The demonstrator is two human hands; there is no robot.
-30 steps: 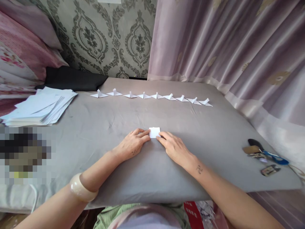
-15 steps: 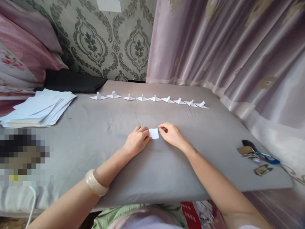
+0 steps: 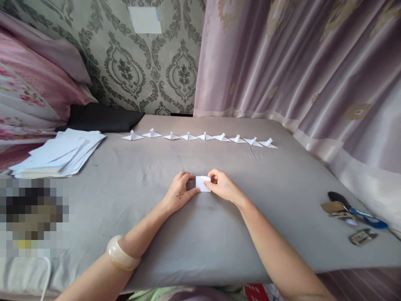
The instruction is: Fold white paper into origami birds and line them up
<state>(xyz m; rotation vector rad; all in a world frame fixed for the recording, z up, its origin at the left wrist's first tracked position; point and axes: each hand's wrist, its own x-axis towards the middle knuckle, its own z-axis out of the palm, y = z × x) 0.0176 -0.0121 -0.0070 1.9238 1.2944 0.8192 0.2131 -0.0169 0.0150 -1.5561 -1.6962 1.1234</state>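
Observation:
A small folded piece of white paper (image 3: 203, 184) lies on the grey cloth in front of me. My right hand (image 3: 223, 184) pinches its right side, with the thumb on top and the fingers curled behind. My left hand (image 3: 181, 191) is at the left edge, its thumb tip by the lower corner and its index finger by the upper one. A gap shows between that thumb and finger. Beyond my hands, several folded white paper birds (image 3: 204, 136) stand in a row across the cloth.
A stack of white paper sheets (image 3: 59, 154) lies at the left, beside a folded black cloth (image 3: 103, 118). Blue-handled scissors (image 3: 369, 218), keys (image 3: 341, 215) and a small snipping tool (image 3: 362, 237) lie at the right. A white cable (image 3: 46, 276) hangs over the front left edge.
My right hand has moved left onto the paper and now pinches its right side. The left hand's fingers have spread from its thumb. The view has tilted up slightly.

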